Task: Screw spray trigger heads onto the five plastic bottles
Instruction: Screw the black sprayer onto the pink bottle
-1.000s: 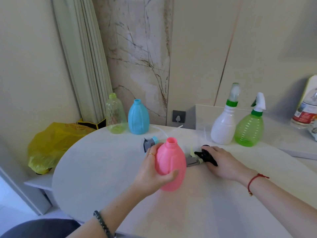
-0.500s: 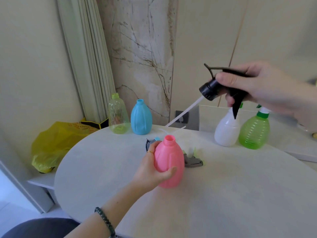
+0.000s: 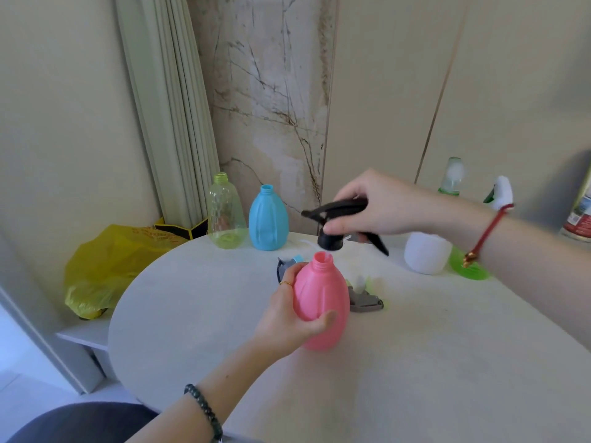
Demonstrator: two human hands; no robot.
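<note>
At far left, off the surface (image 3: 192, 314), a crumpled yellow bag (image 3: 105, 266) sits on a low ledge. At the surface's far edge stand two uncapped bottles: a clear yellow-green one (image 3: 225, 215) with a dimpled wall, and just beside it an opaque blue one (image 3: 268, 219) with moulded vertical ribs.

Nearer, the left hand (image 3: 287, 318) wraps the pink bottle (image 3: 323, 302) from its left side, thumb across the front, holding it upright (or tilted slightly) with its base on or just above the surface; I cannot tell which. Its threaded neck is open and points up. A blue-grey head (image 3: 286, 262) peeks out behind that hand's fingers.

The coming move turns on one relation: the black head's (image 3: 339, 225) collar hangs just above and slightly right of the pink neck, not yet on it, its opening facing down. The right hand (image 3: 383, 207) grips this head from above, nozzle pointing left, lever trailing down to the right. A pale tube shows faintly by the collar; whether it has entered the neck is unclear. The head must drop along the bottle's upright axis, then twist.

Right of the pink bottle lies a grey head (image 3: 364, 300), on its side. Beyond the right wrist stand a white bottle (image 3: 425, 254) and a green bottle (image 3: 470, 268), both already fitted.
</note>
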